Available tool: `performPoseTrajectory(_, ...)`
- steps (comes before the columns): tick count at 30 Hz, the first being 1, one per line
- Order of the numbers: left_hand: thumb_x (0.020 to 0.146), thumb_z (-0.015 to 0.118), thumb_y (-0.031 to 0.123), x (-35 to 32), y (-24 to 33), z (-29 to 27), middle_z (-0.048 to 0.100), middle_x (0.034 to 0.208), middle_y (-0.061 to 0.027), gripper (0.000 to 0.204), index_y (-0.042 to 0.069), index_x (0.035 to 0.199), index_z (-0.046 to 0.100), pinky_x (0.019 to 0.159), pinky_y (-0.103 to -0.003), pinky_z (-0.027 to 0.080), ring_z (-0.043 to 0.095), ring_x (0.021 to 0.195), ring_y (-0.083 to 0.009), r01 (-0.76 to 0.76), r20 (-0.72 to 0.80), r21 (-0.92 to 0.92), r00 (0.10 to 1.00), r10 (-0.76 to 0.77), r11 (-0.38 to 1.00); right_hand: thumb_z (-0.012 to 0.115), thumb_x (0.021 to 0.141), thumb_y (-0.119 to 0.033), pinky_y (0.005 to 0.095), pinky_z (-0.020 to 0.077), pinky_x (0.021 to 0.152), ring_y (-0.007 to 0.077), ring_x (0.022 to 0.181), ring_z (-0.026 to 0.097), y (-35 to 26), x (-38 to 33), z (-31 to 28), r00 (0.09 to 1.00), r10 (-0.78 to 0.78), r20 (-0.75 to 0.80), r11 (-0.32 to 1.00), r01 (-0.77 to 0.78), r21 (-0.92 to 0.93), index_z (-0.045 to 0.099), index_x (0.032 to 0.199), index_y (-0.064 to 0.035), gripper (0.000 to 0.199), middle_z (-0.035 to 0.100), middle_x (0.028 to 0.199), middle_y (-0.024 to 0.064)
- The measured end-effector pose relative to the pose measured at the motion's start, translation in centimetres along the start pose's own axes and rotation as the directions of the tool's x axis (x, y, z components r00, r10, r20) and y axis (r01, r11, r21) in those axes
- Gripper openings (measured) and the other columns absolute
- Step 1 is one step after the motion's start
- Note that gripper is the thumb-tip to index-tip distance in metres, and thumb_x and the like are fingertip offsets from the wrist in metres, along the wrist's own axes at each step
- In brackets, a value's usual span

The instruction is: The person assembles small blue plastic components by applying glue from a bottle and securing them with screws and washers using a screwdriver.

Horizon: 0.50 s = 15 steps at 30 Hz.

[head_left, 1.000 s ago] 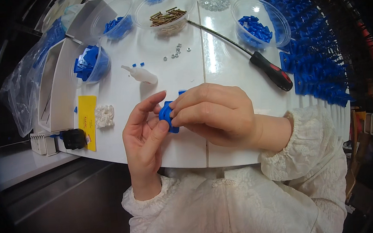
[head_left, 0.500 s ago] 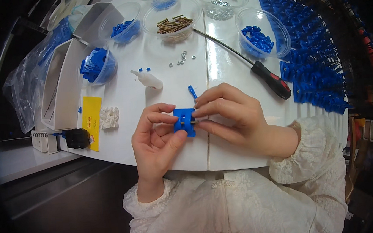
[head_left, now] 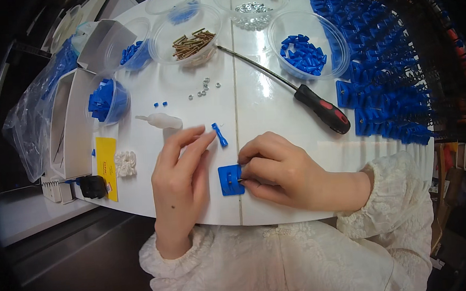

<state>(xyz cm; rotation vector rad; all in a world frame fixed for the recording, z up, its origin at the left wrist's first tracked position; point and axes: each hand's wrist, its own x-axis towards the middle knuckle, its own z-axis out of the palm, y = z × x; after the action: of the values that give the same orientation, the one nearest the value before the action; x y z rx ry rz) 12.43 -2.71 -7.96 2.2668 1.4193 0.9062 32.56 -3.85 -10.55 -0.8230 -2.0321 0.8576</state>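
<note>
My right hand (head_left: 281, 172) pinches the right edge of a blue square plastic plate (head_left: 228, 181), with a thin metal pin or screw at the fingertips. The plate has raised parts and a slot in its middle, and its right side is covered by my fingers. My left hand (head_left: 183, 168) holds nothing, fingers stretched out and apart toward a small blue plastic lever-like piece (head_left: 220, 135) on the table. The fingertips come right beside that piece; whether they touch it I cannot tell. A white squeeze bottle (head_left: 164, 121) lies beyond my left hand.
Tubs of brass-coloured screws (head_left: 192, 44), metal nuts (head_left: 253, 14) and small blue parts (head_left: 305, 56) stand at the back. A black-and-red screwdriver (head_left: 322, 108) lies at right, before rows of blue assemblies (head_left: 380, 86). Loose nuts (head_left: 202, 92) and a yellow card (head_left: 106, 168) lie nearer left.
My left hand has let go of the blue plate and moved up toward the small blue piece. My right hand has brought the plate lower, toward the table's near edge.
</note>
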Motion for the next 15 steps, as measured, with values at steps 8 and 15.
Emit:
performPoseTrajectory(8, 0.081, 0.065, -0.001, 1.1, 1.4, 1.2, 0.061, 0.092, -0.0112, 0.019, 0.001, 0.100, 0.068, 0.063, -0.030, 0.050, 0.062, 0.075, -0.0232, 0.174, 0.052, 0.021, 0.983, -0.175, 0.985, 0.069, 0.071, 0.000, 0.0358, 0.0477, 0.073, 0.0283, 0.088, 0.055, 0.5, -0.1, 0.3, 0.998, 0.018, -0.068, 0.999, -0.016, 0.027, 0.058, 0.083, -0.0006, 0.016, 0.055, 0.096, 0.0116)
performPoseTrajectory(15, 0.080, 0.065, -0.004, 0.0, 1.3, 0.4, 0.064, 0.095, -0.0123, 0.015, -0.002, 0.095, 0.068, 0.063, -0.030, 0.051, 0.065, 0.077, -0.0241, 0.151, 0.039, 0.026, 0.988, -0.152, 0.988, 0.070, 0.072, -0.001, 0.0348, 0.0471, 0.074, 0.0273, 0.089, 0.055, 0.6, -0.4, 0.4, 0.995, 0.025, -0.091, 0.999, -0.021, 0.049, 0.060, 0.084, -0.0015, 0.016, 0.056, 0.097, 0.0108)
